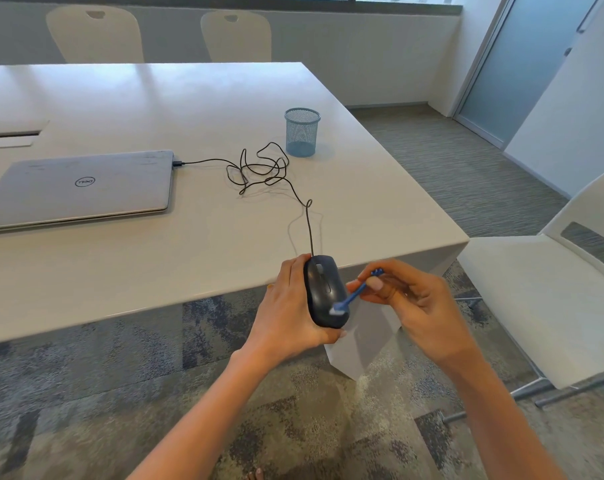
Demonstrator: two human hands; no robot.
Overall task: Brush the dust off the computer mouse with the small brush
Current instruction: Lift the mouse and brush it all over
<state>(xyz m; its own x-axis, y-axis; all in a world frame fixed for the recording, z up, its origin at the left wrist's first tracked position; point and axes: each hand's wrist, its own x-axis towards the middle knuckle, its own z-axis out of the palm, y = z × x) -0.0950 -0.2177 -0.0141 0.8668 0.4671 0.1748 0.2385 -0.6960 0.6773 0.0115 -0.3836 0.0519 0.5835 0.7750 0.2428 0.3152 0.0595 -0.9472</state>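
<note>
A black wired computer mouse point(323, 289) is held off the table's near edge, above the floor, with my left hand point(288, 310) wrapped around its left side and underside. My right hand point(407, 299) pinches a small blue brush point(354, 296) by its handle. The brush's pale bristle head rests on the lower right part of the mouse's top and looks blurred. The mouse's black cable point(259, 168) runs up across the table in a loose tangle to the laptop.
A shut silver laptop point(82, 187) lies on the white table point(189, 109) at the left. A blue mesh pen cup point(301, 132) stands beyond the cable. A white chair point(549, 292) sits at the right, and two more stand behind the table.
</note>
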